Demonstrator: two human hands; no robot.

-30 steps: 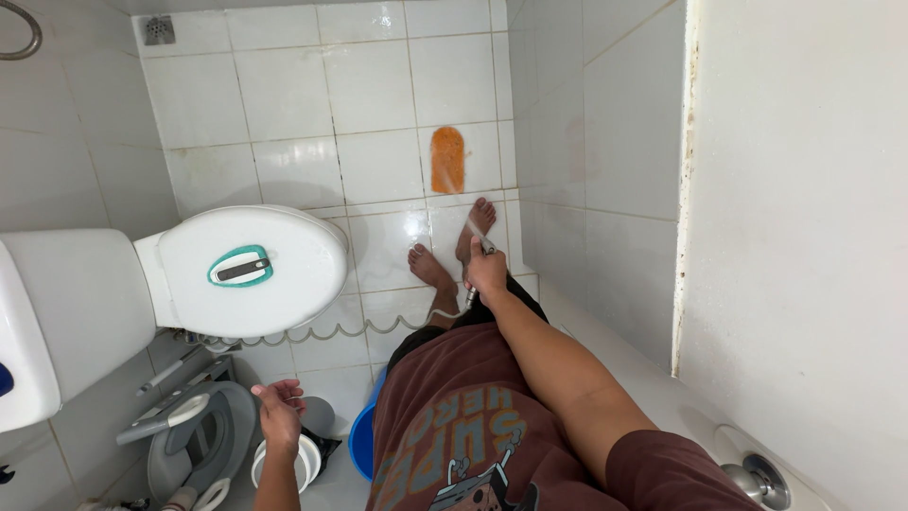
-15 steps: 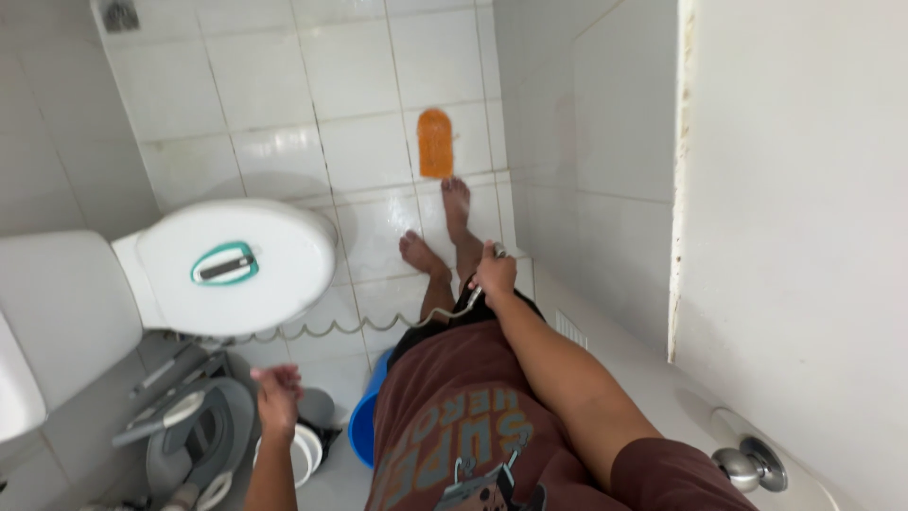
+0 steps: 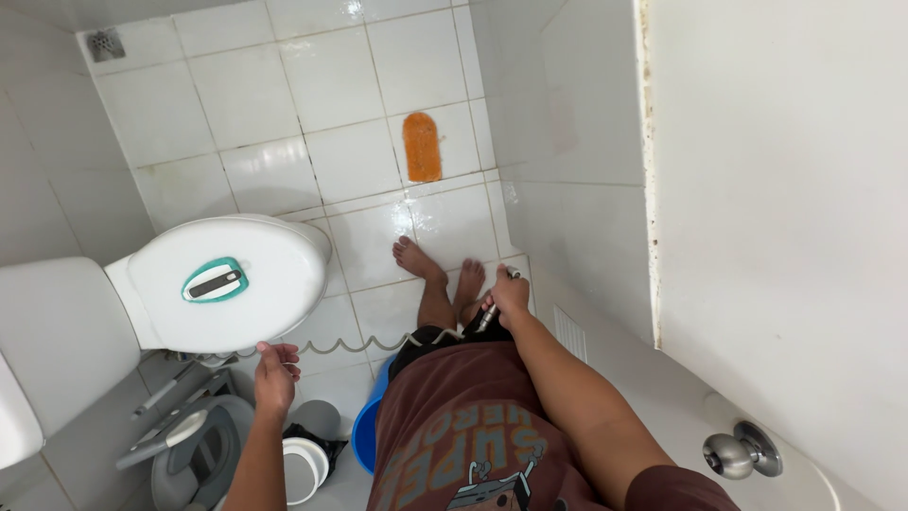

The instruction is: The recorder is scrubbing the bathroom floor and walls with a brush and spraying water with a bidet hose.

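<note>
Right hand (image 3: 511,295) clenching spray nozzle (image 3: 494,308), aiming at wet floor tiles (image 3: 378,237); left hand (image 3: 274,371) hanging loose, grasping nothing, beside toilet lid (image 3: 227,284). Advise keeping nozzle low, hose (image 3: 369,343) slack.

My right hand (image 3: 509,295) is stretched out low in front of me, arm nearly straight, fingers curled shut in a fist with the knuckles up. My left hand (image 3: 275,371) hangs out to the side at the end of a bare forearm, palm down, fingers loosely bent and holding nothing.
</note>
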